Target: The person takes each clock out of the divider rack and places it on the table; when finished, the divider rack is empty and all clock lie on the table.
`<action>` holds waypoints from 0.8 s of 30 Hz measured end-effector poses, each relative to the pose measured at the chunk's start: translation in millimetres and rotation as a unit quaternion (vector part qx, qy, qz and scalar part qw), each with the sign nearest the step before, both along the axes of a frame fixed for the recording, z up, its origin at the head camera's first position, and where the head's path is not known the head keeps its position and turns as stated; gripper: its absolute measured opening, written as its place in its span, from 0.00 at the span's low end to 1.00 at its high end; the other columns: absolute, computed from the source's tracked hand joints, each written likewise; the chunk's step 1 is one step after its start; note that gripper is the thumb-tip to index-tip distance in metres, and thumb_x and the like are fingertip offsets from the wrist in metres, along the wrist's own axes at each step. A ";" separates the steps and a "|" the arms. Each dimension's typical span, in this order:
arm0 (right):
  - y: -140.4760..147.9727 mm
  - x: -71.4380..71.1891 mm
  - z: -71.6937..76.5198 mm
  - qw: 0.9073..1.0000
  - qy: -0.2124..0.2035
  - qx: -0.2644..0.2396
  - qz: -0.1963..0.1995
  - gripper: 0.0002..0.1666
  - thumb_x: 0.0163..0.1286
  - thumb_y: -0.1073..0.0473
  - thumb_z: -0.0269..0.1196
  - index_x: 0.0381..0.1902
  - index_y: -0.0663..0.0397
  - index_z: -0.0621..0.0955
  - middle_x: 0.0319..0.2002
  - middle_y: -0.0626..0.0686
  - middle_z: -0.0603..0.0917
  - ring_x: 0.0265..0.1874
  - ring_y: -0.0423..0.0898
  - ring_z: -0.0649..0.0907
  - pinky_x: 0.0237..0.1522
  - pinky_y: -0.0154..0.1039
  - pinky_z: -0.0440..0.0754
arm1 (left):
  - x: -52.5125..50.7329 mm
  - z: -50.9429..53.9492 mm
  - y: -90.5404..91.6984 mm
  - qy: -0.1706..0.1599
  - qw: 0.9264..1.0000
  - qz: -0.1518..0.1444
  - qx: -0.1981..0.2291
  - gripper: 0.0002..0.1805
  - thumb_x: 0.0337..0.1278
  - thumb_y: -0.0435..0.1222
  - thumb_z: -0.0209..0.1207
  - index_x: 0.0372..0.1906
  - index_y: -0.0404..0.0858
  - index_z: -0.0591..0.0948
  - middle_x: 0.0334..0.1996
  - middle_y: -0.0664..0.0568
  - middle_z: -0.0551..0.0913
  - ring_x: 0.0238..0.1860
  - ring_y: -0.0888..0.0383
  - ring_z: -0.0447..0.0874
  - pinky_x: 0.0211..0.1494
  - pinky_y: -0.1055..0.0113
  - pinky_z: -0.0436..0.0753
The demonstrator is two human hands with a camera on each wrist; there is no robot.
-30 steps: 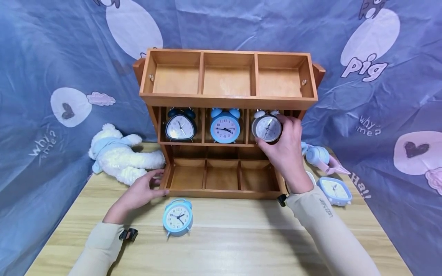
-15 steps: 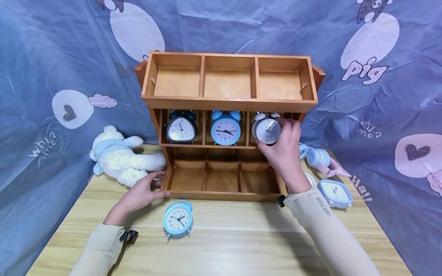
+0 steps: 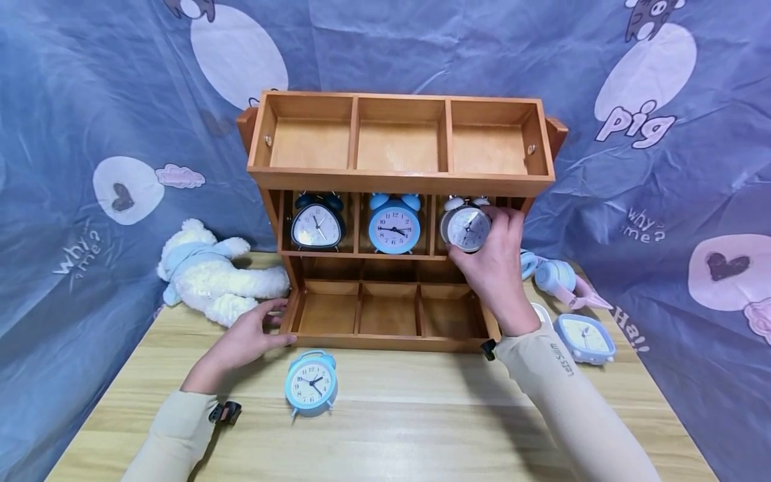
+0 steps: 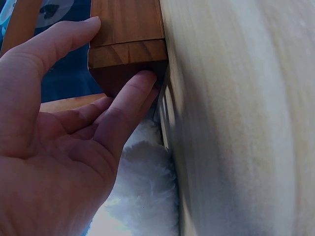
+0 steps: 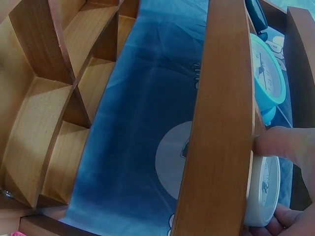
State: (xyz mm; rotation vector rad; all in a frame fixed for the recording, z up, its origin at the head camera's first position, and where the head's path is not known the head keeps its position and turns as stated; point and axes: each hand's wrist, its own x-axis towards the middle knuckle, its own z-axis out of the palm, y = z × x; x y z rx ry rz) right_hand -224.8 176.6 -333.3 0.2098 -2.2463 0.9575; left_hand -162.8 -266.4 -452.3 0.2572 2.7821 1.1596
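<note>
"Three clocks (image 3: pixel 394 229) on the wooden shelf (image 3: pixel 400 182), middle row?"

"Yes; the right hand (image 3: pixel 496 261) grips the white-belled clock (image 3: pixel 468 229) at the row's right end."

"And the left hand (image 3: pixel 249 337)?"

"Pinching the shelf's lower left corner; some fingertips seem hidden."

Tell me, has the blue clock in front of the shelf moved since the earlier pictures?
No. In the head view, the blue clock keeps its place near the front left corner of the wooden shelf.

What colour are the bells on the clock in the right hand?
The bells are white; the head view shows them best.
</note>
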 end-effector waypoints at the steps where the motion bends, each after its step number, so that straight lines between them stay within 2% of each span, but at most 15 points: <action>1: 0.1 0.1 0.3 1.000 -0.001 0.000 0.000 0.48 0.51 0.63 0.79 0.69 0.71 0.73 0.67 0.76 0.68 0.70 0.71 0.70 0.77 0.65 0.74 | 0.0 0.0 0.3 -0.002 1.000 0.003 0.001 0.49 0.65 0.46 0.79 0.83 0.29 0.69 0.65 0.29 0.87 0.66 0.34 0.87 0.62 0.49 0.90; 10: 2.5 -0.1 2.9 1.000 -0.014 0.004 0.005 0.48 0.51 0.62 0.79 0.68 0.70 0.73 0.67 0.75 0.69 0.71 0.70 0.70 0.77 0.62 0.73 | 1.4 2.7 0.6 -0.003 1.000 -0.001 0.001 0.50 0.65 0.46 0.79 0.83 0.27 0.68 0.65 0.28 0.87 0.65 0.34 0.88 0.64 0.41 0.90; 18: 2.2 2.0 5.1 1.000 -0.002 0.007 0.010 0.48 0.51 0.61 0.81 0.68 0.71 0.74 0.66 0.75 0.69 0.70 0.71 0.70 0.75 0.62 0.74 | 1.0 2.2 0.9 -0.001 1.000 -0.002 0.004 0.50 0.65 0.45 0.79 0.82 0.27 0.68 0.66 0.27 0.86 0.66 0.33 0.88 0.65 0.40 0.89; 24: 2.1 3.8 7.1 1.000 -0.011 0.007 0.007 0.49 0.51 0.61 0.80 0.69 0.71 0.74 0.66 0.74 0.69 0.69 0.70 0.71 0.74 0.62 0.75 | 1.3 2.7 1.3 0.003 1.000 -0.006 0.007 0.50 0.65 0.45 0.79 0.82 0.26 0.68 0.67 0.27 0.85 0.66 0.33 0.88 0.66 0.39 0.89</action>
